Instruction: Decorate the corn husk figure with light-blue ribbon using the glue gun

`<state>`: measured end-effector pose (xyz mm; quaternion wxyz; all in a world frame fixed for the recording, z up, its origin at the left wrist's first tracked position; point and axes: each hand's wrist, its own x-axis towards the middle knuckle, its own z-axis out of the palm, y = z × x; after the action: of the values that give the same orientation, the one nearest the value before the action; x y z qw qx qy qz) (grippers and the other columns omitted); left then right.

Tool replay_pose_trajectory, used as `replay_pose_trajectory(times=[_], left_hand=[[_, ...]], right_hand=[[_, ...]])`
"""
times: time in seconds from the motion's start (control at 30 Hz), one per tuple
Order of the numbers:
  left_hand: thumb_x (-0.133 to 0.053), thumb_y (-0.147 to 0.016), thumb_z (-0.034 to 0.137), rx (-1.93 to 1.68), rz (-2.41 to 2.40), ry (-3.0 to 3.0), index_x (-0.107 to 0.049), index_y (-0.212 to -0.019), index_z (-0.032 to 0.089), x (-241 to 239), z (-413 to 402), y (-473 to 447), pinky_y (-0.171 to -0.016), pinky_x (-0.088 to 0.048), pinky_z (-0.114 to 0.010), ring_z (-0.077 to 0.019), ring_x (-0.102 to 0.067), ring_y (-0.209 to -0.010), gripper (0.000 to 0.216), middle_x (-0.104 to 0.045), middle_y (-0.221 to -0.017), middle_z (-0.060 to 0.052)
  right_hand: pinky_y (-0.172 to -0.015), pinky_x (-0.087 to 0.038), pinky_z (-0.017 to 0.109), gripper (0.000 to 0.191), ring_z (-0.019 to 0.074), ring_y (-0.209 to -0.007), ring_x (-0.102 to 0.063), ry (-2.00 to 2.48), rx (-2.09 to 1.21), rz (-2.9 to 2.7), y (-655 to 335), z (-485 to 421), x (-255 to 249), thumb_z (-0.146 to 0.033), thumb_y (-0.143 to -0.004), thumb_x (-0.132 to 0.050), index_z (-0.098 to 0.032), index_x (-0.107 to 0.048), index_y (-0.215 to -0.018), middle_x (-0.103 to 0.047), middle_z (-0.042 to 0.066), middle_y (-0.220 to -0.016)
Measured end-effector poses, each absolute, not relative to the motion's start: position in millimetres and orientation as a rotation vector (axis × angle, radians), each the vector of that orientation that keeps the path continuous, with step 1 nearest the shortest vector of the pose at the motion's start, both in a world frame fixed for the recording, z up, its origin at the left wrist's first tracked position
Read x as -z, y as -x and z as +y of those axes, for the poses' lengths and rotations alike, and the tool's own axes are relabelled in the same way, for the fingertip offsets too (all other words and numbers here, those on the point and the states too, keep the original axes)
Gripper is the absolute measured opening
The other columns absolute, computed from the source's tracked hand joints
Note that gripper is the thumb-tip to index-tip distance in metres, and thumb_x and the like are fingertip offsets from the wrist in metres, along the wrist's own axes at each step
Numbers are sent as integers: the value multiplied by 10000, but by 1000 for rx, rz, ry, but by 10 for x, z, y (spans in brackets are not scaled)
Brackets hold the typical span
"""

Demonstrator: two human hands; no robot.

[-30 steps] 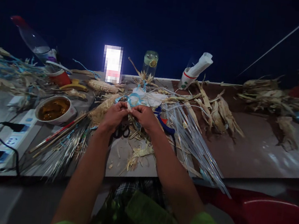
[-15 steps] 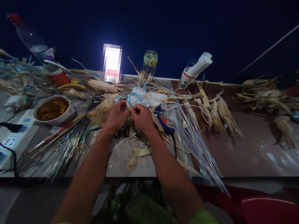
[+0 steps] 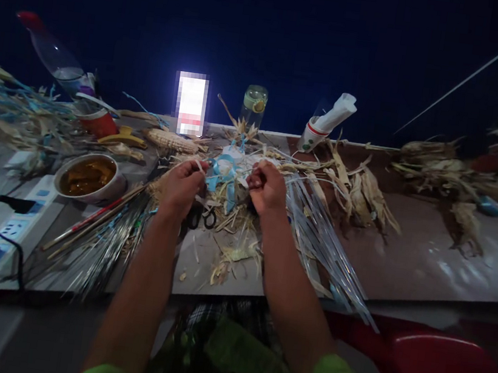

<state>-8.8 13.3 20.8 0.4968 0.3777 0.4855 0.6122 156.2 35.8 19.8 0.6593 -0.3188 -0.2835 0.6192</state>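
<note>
My left hand [image 3: 182,189] is closed, with a pale corn husk strip [image 3: 200,168] pinched between thumb and fingers. A short gap to the right, my right hand [image 3: 269,189] has its fingers curled around a small pale husk piece [image 3: 245,179]. Light blue ribbon [image 3: 225,165] lies tangled on the table between the two hands. Below it are dry straw bits [image 3: 235,218] and black scissors handles [image 3: 209,219], partly covered by my left hand. A dried husk bundle [image 3: 243,129] tied with blue stands just beyond the ribbon.
Clear rods [image 3: 329,240] lie right of my forearm, thin wires [image 3: 105,253] left. A bowl of brown liquid [image 3: 109,187], a power strip [image 3: 17,235], a corn cob [image 3: 174,142], a jar [image 3: 253,110], a cup [image 3: 311,135] and dry husks [image 3: 367,193] surround the work spot.
My hands were together, pinching a pale piece. They have drawn apart, left hand leftward and right hand rightward, uncovering the blue ribbon between them.
</note>
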Motion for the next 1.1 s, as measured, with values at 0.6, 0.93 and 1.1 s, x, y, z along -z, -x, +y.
replay_pose_trajectory(times=[0.6, 0.93, 1.1], left_hand=[[-592, -731, 95, -1782, 569, -385, -561, -682, 188, -229, 155, 405, -540, -403, -181, -12, -366, -438, 109, -540, -603, 56], [-657, -710, 187, -1612, 662, -539, -574, -735, 199, -277, 65, 126, -602, -432, -195, -8, -390, -488, 88, -529, -698, 46], [-675, -689, 172, -1640, 626, -513, -576, -722, 193, -281, 67, 115, -560, -418, -181, -10, -369, -486, 107, -544, -715, 33]], right_hand=[[-584, -475, 222, 297, 46, -545, -580, 871, -801, -697, -1963, 468, -235, -337, -800, -480, -260, -485, -1086, -618, 13, -1060], [-501, -418, 234, 426, 62, -444, -515, 970, -1465, -1218, -1296, 124, -273, -314, -718, -612, -205, -549, -1125, -644, -16, -775], [-458, -363, 210, 342, 53, -472, -491, 806, -1878, -1066, -1330, 93, -307, -442, -682, -651, -162, -626, -877, -624, 1, -749]])
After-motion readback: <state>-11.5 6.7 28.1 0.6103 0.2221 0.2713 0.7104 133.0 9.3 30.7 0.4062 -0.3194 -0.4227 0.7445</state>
